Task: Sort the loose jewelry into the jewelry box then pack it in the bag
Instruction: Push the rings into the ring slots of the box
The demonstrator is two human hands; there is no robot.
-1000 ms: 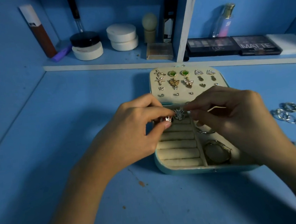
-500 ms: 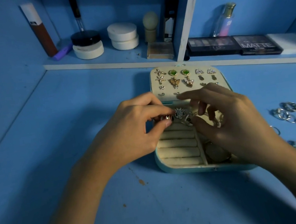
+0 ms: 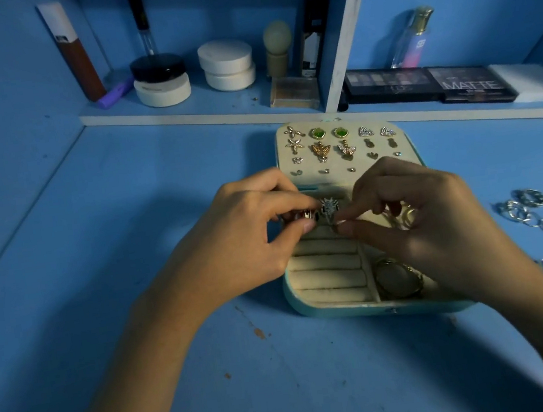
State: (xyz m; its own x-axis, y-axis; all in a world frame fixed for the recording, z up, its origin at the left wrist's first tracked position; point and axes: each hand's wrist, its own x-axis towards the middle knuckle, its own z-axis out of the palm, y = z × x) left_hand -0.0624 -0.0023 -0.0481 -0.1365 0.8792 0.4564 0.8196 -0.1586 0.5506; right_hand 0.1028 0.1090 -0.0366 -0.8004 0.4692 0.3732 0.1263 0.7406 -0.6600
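- The jewelry box (image 3: 310, 299) lies open around the middle of the worktop. It is a rounded teal shell lined in soft cream padding, with its lid (image 3: 337, 162) laid flat behind it.
- Rows of small earrings are pinned to the lid, among them two green stones (image 3: 317, 134) and two gold starfish shapes (image 3: 293, 132). The smallest studs are too tiny to count.
- The base's left half holds padded ring rolls (image 3: 326, 264). Five show plainly and any others are hidden under the fingers.
- The left hand (image 3: 244, 244) pinches a small dark-and-silver ring (image 3: 306, 215) between thumb and forefinger, over the rolls farthest from me.
- The right hand (image 3: 428, 230), fingers curled, pinches a spiky, glittering silver ring (image 3: 329, 210) just beside the other. Whether either ring sits in a slot I cannot tell.
- A gold bangle (image 3: 399, 280) lies in the near right compartment, partly under the right wrist.
- Loose silver rings (image 3: 533, 212) are scattered toward the worktop's right side. They overlap and one is cut off, so no sure count.
- On the shelf (image 3: 182, 115) along the back edge are two stacks of two round pots (image 3: 227, 63) and two dark palettes (image 3: 426, 81).
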